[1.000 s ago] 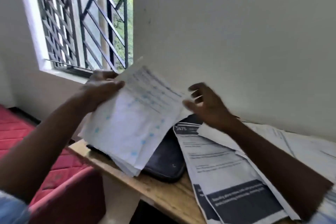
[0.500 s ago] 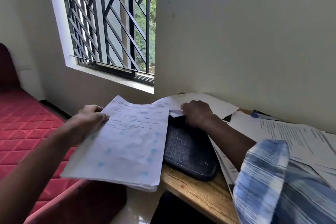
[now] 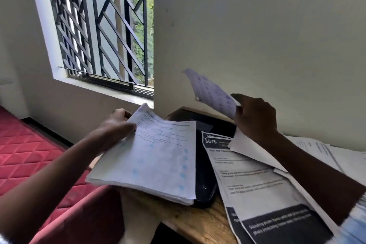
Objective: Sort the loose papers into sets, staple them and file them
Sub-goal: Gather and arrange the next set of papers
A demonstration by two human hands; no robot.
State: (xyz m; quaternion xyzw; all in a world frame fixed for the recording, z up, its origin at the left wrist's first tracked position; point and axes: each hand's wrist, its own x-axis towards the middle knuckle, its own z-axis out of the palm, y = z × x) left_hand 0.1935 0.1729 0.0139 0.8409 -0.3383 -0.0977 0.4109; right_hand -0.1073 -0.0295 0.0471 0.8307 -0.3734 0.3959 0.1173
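Note:
My left hand [image 3: 115, 129] grips the upper left edge of a thick stack of white printed sheets [image 3: 156, 156], held flat over the left end of the wooden desk [image 3: 200, 224]. My right hand [image 3: 255, 119] pinches a single sheet with blue dots [image 3: 212, 91] and holds it up in the air against the wall. Under the stack lies a black folder [image 3: 206, 186]. Loose printed papers with black header bands [image 3: 263, 190] cover the desk to the right, partly hidden by my right forearm.
A barred window [image 3: 103, 31] is at the upper left and a pale wall runs behind the desk. A red quilted mattress [image 3: 25, 156] lies low at the left, beside the desk. More white sheets [image 3: 336, 156] spread toward the right edge.
My right hand was down on the desk by the folder; now it has lifted a single sheet into the air. The left hand still holds the stack, shifted slightly right over the folder.

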